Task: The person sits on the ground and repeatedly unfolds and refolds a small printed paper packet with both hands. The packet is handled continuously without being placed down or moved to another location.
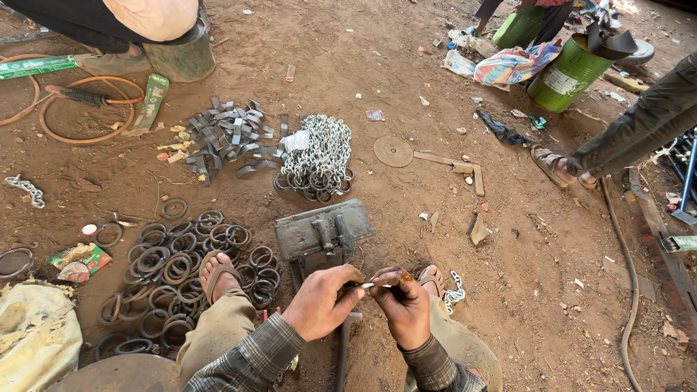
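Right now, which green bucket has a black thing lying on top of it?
The green bucket on the right, nearer the sandalled foot. A black curved piece rests across its rim. The other green bucket behind it has nothing on top.

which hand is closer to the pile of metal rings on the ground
Left. The left hand sits just right of the metal rings, beside the sandalled foot. The right hand is farther right, past the left hand; both pinch a small metal piece between them.
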